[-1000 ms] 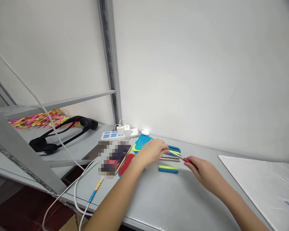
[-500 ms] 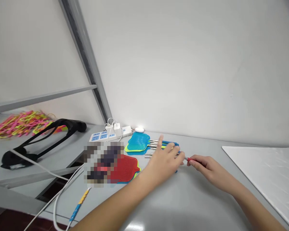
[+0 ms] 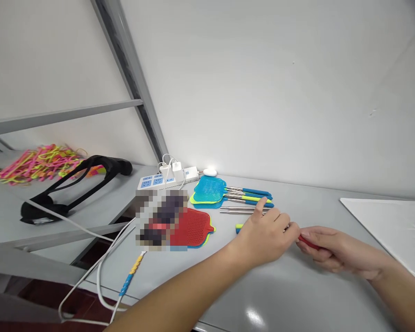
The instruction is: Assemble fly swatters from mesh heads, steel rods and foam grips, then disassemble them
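Observation:
My right hand (image 3: 337,249) is closed around a red handle (image 3: 309,242), its tip pointing toward my other hand. My left hand (image 3: 268,233) pinches a thin metal rod at that end, with the thumb raised; the fingers hide most of the rod. Behind it lie several assembled fly swatters (image 3: 209,190) with blue and yellow-green mesh heads, metal shafts and coloured grips. Loose metal rods (image 3: 240,210) lie just in front of those, partly behind my left hand. A red swatter head (image 3: 195,226) rests on others to the left. Loose yellow-green and blue handles (image 3: 240,228) show beside my left wrist.
A power strip (image 3: 148,183) with white plugs stands by the wall. White cables (image 3: 100,272) run along the left edge. A black frame-shaped object (image 3: 79,189) and a pile of colourful strips (image 3: 43,163) lie farther left. A white sheet (image 3: 390,230) covers the right side.
Both hands have shifted right and come closer together, and the red handle is now more enclosed by my right hand. The view has also turned slightly.

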`<state>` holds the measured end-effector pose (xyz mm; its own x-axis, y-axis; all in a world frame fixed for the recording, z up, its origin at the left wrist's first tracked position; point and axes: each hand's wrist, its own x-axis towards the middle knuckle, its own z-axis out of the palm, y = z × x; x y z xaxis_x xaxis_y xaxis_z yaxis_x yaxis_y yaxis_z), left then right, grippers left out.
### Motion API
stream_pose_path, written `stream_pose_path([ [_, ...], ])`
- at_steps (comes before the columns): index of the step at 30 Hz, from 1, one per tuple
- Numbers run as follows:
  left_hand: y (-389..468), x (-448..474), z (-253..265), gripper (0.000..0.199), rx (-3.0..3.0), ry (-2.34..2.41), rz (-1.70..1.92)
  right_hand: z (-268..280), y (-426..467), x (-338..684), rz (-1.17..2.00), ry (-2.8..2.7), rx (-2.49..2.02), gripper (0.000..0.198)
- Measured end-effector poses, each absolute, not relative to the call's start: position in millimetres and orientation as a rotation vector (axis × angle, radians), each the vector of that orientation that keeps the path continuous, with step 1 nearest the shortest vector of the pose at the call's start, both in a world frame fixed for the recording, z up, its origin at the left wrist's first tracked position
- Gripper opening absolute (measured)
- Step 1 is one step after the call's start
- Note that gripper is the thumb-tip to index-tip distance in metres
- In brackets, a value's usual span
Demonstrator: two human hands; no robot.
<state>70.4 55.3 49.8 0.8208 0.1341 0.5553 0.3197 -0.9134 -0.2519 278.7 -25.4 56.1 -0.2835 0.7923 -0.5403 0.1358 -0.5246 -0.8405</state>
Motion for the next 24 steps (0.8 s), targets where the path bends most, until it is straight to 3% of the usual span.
stream_pose_path([
  [4,65,64,49,0.022,-2.689,-0.251,-0.79,55,-25,268,1.772,-1.261,-1.545,0.043],
  [15,90,47,60,0.019,-2.708,-0.276,-0.779,63,-22,236,0.238,-2.166,-2.004,0.037],
  [19,90,49,60,0.021,-2.665,-0.316,-0.831,65,-19,245,-0.366,-2.348,-1.959,0.04],
  [24,89,51,59,0.025,-2.699,-0.437,-0.775,70,-9,251,-0.726,-2.428,-1.721,0.043],
])
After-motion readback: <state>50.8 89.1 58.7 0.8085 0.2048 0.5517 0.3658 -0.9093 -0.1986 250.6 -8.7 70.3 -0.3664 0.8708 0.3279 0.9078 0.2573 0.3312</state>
